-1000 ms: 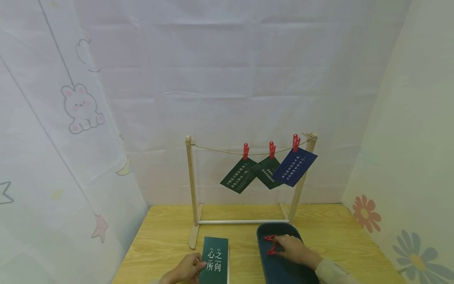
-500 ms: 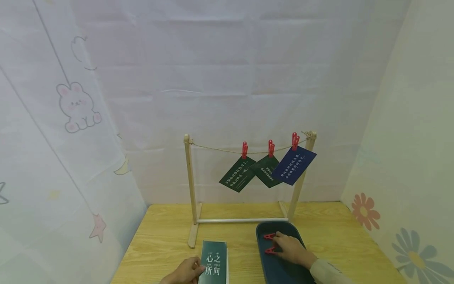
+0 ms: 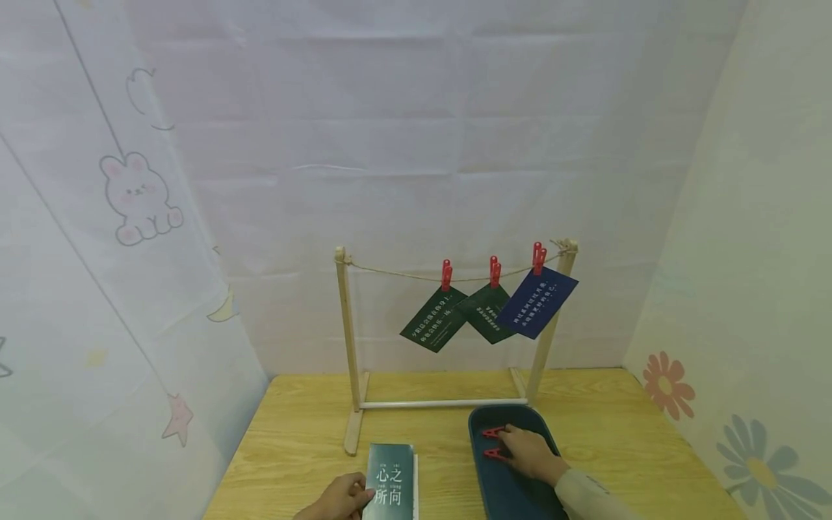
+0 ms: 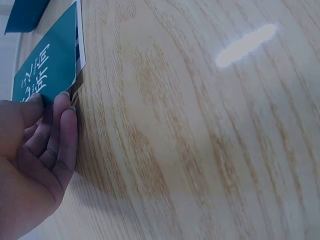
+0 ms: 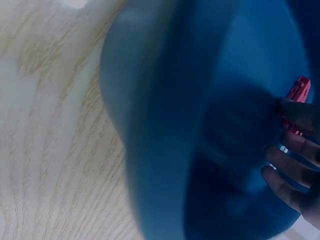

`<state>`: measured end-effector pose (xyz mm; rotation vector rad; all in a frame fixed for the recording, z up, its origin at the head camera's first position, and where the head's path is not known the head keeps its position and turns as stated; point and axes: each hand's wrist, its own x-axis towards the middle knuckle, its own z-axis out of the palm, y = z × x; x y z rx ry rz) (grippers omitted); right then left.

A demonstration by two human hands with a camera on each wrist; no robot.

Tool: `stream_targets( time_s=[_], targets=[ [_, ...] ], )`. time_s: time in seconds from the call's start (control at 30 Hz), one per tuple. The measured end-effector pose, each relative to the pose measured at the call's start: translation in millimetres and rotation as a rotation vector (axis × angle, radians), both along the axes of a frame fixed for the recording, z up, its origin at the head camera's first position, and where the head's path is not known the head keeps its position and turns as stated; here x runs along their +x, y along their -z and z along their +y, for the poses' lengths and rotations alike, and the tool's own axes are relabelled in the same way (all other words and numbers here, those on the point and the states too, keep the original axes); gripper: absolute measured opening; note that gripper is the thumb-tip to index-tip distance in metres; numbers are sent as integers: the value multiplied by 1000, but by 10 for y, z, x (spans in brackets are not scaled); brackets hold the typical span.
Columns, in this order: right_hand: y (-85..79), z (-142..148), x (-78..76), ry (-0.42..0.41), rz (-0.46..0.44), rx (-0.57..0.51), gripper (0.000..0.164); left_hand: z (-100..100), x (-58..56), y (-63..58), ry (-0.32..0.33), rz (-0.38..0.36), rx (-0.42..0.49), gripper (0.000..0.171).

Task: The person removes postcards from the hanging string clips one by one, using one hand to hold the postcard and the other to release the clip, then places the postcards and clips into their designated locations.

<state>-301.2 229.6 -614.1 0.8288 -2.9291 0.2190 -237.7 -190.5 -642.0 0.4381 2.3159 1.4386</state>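
At the front of the table my left hand (image 3: 338, 497) pinches the left edge of a green card (image 3: 390, 480) with white Chinese characters. In the left wrist view, the thumb lies on top of this card and the fingers are beneath; a white-edged card (image 4: 81, 52) shows under it. My right hand (image 3: 529, 453) reaches into a dark blue tray (image 3: 479, 469). Its thumb and fingertips pinch a red clothespin (image 5: 299, 91), partly hidden by the fingers. A second red clothespin (image 3: 493, 432) lies in the tray, just beyond.
Behind the tray stands a wooden frame (image 3: 352, 332) with a string (image 3: 396, 274). Two green cards and a blue card (image 3: 539, 303) hang from it by red clothespins (image 3: 495, 271). Printed cloth walls (image 3: 416, 144) close in the wooden table (image 3: 305, 419).
My left hand and the green card have shifted slightly down, showing more of the white edge beside it. The right hand stays at the clothespin in the tray. The head view has drifted slightly.
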Motion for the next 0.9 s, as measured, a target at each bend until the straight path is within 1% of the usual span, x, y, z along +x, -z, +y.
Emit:
stream_targets(
  time_s=[0.1, 0.27, 0.5, 0.7, 0.9],
  targets=[
    [11, -19, -13, 24, 2, 22, 27, 1, 6, 9, -4, -4, 15, 16],
    [37, -35, -26, 53, 7, 26, 28, -2, 2, 22, -2, -21, 33, 17],
    [60, -42, -36, 74, 16, 37, 28, 6, -8, 33, -39, -48, 29, 19],
    [60, -30, -32, 68, 10, 19, 28, 13, -13, 48, -40, -26, 21, 21],
    [49, -39, -18, 103, 13, 13, 26, 11, 1, 65, -46, 4, -22, 23]
  ],
)
